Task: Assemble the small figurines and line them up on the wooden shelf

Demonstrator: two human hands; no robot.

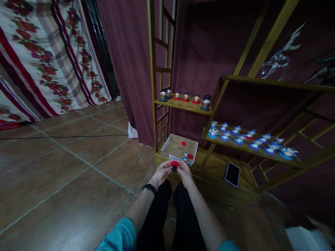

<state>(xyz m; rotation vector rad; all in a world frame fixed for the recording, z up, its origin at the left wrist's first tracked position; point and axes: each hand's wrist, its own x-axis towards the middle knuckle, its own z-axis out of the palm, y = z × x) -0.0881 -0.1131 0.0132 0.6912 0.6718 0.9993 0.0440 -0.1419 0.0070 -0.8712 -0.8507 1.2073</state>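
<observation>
My left hand (163, 171) and my right hand (184, 171) meet in front of my knees, fingers closed on a small figurine (174, 168) from both sides. It shows a red round base and a dark, rounded part facing me; its finer details are too small to make out. Just beyond my hands is a shallow open box (175, 147) on the low shelf. Inside lie two red discs, one farther back (183, 143) and one nearer the right side (190, 156). A small black-and-white item (185, 157) rests near the box's front edge.
Several black-hatted figurines (186, 97) line the upper left shelf. Blue-based figurines (240, 139) stand in two rows on the right shelf. A tablet or phone (232, 174) lies on the bottom board. Higher right stands a clear deer ornament (280, 62). A cable (65, 137) crosses the tiled floor.
</observation>
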